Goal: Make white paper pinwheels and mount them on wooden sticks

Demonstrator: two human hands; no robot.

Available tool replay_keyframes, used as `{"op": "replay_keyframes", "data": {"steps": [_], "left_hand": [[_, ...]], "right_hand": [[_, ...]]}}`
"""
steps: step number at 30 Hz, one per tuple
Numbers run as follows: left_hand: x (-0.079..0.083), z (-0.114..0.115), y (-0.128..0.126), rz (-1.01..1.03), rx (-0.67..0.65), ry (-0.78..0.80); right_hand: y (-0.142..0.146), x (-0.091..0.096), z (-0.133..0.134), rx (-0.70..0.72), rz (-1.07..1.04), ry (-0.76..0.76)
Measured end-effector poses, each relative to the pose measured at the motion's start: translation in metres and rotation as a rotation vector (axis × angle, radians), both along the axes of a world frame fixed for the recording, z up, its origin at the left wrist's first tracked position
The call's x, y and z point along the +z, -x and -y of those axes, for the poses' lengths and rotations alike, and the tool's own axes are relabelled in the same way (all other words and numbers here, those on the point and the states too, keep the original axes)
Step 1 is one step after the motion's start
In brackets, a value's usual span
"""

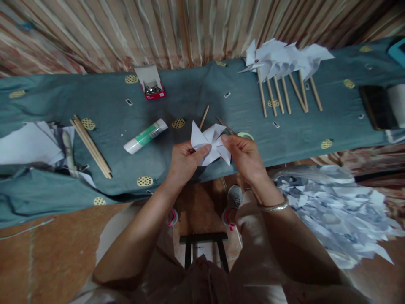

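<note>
A white folded-paper pinwheel (207,137) is held up between both hands over the front part of the table. My left hand (186,162) grips it from the left, thumb pressed near its centre. On the other side, my right hand (245,154) pinches a blade at the upper right between thumb and fingers. Just behind the pinwheel lies a wooden stick (204,117), its lower end hidden. Scissors (225,125) with a pale green handle lie beyond my right hand, partly covered by it.
A glue stick (145,136), an open red box of metal pins (152,89), wooden sticks (91,147) and paper sheets (30,143) lie left. Pinwheels on sticks (284,59) and a dark phone (378,107) are right. A bag of paper scraps (335,207) sits below the table edge.
</note>
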State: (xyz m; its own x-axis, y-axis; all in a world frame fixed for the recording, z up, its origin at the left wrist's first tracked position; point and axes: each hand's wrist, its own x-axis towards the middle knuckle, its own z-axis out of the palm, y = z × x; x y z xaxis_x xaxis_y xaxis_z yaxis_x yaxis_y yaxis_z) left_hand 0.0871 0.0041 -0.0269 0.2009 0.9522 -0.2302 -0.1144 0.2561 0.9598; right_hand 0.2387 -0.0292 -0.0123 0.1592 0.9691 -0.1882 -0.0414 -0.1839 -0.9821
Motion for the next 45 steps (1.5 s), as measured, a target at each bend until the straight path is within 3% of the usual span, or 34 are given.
{"op": "replay_keyframes", "data": {"steps": [7,15,24,45], "left_hand": [[0.001,0.000,0.000,0.008,0.041,0.004],[0.000,0.000,0.000,0.018,-0.007,0.005],[0.007,0.002,-0.001,0.043,-0.103,-0.013],[0.003,0.002,-0.002,-0.023,-0.048,-0.070]], "right_hand": [[-0.004,-0.004,0.001,-0.021,-0.016,-0.021],[-0.006,-0.001,0.003,0.146,0.079,-0.018],[-0.001,-0.003,0.005,0.131,0.239,-0.064],[0.006,-0.003,0.006,0.061,0.415,-0.046]]}}
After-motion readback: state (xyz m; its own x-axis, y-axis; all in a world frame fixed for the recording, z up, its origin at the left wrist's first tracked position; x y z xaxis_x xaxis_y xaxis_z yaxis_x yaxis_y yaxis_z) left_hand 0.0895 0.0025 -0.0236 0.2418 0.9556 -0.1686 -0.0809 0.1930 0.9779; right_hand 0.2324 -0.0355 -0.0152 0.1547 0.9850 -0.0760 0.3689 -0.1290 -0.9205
